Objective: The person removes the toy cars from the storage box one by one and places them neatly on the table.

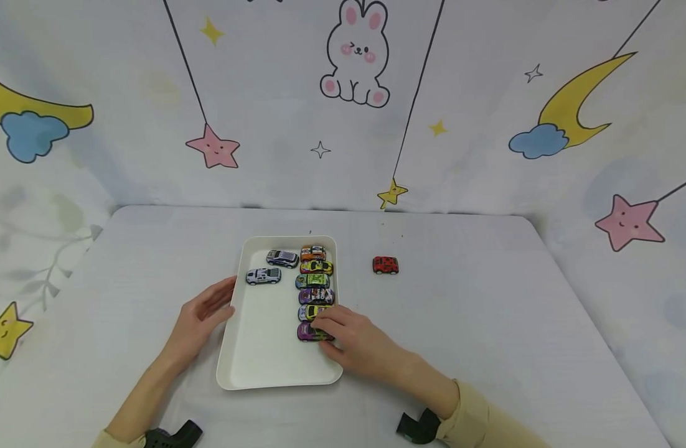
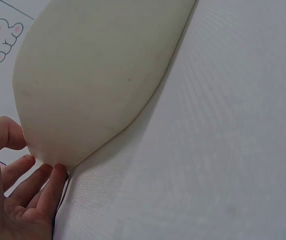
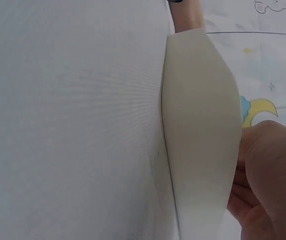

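Note:
A white tray lies on the table with toy cars inside. My left hand is at its left wall, fingertips against the side; the left wrist view shows these fingers fairly straight against the outer wall. Over the right rim reaches my right hand, thumb and fingers around a purple toy car, the nearest of a column along the right wall. Behind it stand a yellow toy car and a purple-and-white toy car. The tray wall hides the right fingertips in the right wrist view.
Farther up the column are a green toy car, a yellow-and-red one and an orange one. Two silver toy cars, one police-like and one striped, stand at the tray's back left. Outside, right, sits a red toy car.

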`<state>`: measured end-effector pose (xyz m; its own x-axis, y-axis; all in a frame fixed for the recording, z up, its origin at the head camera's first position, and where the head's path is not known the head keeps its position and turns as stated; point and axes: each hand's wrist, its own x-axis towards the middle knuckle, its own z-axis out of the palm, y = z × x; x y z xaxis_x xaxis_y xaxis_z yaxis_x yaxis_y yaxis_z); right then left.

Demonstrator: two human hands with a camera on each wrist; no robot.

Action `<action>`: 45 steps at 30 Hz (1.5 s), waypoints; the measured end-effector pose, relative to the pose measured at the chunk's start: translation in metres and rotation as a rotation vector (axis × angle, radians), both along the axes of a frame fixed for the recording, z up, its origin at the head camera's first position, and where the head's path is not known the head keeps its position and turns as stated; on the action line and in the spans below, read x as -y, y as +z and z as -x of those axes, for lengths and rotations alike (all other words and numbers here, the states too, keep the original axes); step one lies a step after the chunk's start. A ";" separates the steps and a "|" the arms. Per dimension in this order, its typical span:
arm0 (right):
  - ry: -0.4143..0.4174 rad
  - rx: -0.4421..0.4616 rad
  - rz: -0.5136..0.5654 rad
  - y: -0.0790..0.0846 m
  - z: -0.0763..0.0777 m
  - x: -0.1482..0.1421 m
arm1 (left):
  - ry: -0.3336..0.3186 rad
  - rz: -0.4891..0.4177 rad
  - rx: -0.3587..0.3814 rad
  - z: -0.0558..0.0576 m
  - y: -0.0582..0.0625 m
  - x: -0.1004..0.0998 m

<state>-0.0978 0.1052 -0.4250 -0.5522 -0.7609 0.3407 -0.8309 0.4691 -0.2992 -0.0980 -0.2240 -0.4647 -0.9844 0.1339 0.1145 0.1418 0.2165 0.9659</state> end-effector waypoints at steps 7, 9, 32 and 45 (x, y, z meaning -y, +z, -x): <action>-0.029 0.101 -0.076 0.005 -0.002 0.001 | -0.001 0.003 -0.003 0.001 0.000 0.000; -0.017 0.107 -0.072 0.004 -0.003 0.001 | -0.001 0.004 -0.003 0.000 0.000 0.000; -0.040 0.160 -0.234 0.011 -0.009 0.006 | 0.003 0.016 -0.021 0.001 -0.002 0.000; -0.062 0.158 -0.323 0.015 -0.011 0.009 | 0.004 0.020 -0.010 -0.001 0.000 0.000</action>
<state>-0.0867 0.0961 -0.4097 -0.6272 -0.7788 -0.0050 -0.7533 0.6083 -0.2499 -0.0974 -0.2236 -0.4649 -0.9837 0.1323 0.1221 0.1510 0.2362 0.9599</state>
